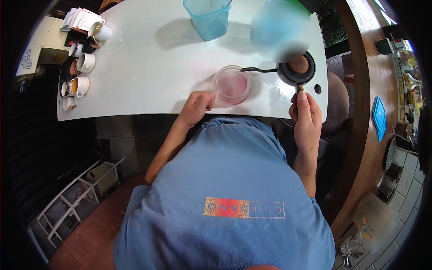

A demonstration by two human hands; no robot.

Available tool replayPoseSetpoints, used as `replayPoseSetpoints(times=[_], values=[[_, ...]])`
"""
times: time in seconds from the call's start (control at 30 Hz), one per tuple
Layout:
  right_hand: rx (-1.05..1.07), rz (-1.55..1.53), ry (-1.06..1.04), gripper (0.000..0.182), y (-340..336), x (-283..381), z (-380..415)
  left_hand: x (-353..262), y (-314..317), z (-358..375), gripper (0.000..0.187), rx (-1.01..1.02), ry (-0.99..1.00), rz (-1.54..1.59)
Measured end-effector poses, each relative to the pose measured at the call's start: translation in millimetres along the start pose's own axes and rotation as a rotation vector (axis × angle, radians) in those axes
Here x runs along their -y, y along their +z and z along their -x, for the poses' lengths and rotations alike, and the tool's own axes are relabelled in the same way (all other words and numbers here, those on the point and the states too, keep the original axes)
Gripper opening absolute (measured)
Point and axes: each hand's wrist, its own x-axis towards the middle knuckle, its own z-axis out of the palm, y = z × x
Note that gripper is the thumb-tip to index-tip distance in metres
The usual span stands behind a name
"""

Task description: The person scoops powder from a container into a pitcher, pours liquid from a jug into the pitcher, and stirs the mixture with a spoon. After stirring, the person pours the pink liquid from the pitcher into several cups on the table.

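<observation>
A clear glass jug [232, 85] with a small pouring lip and pinkish, misty contents stands near the table's front edge. The closed fingers of my left hand [197, 108] pinch its small handle on the left side. In my right hand [308, 114] is the wooden handle of a gooseneck kettle [284, 74], thumb laid on top. The kettle has a black lid with a round brown knob [298, 64]. Its thin black spout [261, 69] points left, the tip over the jug's rim. Small wet spots [275, 92] shine on the table between jug and kettle.
Several cups [80, 86] line the left end of the white table [139, 58], near stacked papers [85, 20]. A light blue plastic container [209, 22] stands at the back, beside a blurred pale blue shape [276, 29]. A wooden counter [360, 135] runs along the right.
</observation>
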Motion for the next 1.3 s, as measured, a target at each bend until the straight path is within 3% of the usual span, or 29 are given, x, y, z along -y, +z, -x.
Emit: replayPoseSetpoints(times=[0.87,0.97,1.13,1.3], values=[[-0.042,0.007,-0.024,0.036,2,-9,-1,-6,8,-22,0.044,0.036,-0.031,0.046],[-0.015,-0.045,0.004,0.036,0,-15,-5,-4,10,-26,0.045,0.03,-0.002,0.031],[-0.01,-0.435,0.132,0.029,0,-32,-13,0,16,-26,0.045,-0.004,-0.016,0.029],[0.032,-0.517,0.145,0.031,-5,-58,-22,1,9,-26,0.044,-0.011,0.029,0.025]])
